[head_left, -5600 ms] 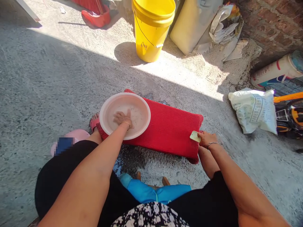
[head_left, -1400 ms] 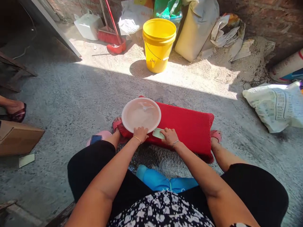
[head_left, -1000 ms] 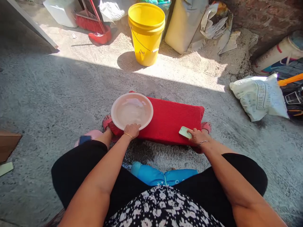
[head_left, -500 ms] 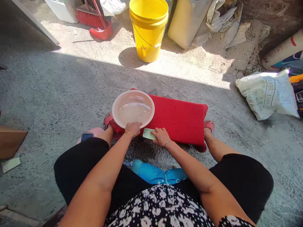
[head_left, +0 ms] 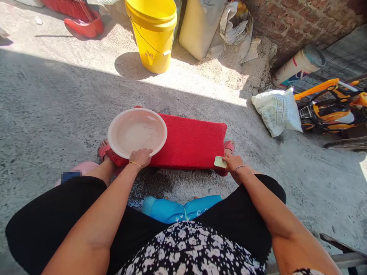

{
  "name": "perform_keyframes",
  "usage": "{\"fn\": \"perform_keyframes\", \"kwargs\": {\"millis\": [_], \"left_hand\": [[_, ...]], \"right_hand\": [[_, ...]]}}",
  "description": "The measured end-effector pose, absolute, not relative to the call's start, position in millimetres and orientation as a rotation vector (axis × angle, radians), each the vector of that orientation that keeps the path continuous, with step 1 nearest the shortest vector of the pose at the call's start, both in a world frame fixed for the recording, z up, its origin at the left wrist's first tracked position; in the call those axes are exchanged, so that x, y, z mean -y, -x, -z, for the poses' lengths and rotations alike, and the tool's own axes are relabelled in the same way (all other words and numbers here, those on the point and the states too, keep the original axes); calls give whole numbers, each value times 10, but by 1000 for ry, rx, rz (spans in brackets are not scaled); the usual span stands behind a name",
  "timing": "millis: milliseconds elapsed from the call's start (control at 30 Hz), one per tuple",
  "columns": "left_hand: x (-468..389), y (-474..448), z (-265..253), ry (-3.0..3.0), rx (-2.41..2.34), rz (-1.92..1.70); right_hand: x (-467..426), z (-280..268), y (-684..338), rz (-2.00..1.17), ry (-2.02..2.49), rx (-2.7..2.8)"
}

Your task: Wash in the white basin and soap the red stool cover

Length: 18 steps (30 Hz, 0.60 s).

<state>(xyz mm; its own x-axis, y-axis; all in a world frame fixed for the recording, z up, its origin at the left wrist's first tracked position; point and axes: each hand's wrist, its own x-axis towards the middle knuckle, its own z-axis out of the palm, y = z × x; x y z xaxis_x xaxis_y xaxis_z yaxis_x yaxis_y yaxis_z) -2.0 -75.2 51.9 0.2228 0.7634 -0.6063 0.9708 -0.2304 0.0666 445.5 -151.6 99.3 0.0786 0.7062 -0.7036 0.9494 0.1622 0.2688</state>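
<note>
Two things are pinched: a basin (head_left: 113,133), at its rim, by the left hand (head_left: 140,157); a green slab (head_left: 219,162) by the right hand (head_left: 234,162). Red cloth (head_left: 192,142) is partly covered by the basin; beyond, a bucket (head_left: 151,42) is seen.

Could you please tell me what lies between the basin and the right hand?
The head view shows a stretch of red cloth between the basin and the right hand, then the flat pale-green piece that the hand holds.
</note>
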Motion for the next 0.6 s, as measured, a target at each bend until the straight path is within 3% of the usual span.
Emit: {"fn": "perform_keyframes", "kwargs": {"millis": [133, 333, 600], "left_hand": [[609, 22, -514, -1960, -1526, 600], [282, 23, -480, -1756, -1627, 155], [199, 263, -109, -1756, -1876, 606]], "right_hand": [[1470, -1118, -4576, 355, -1720, -1639], [1184, -854, -3528, 434, -1774, -2067], [1001, -321, -2569, 586, -1753, -2267]]}}
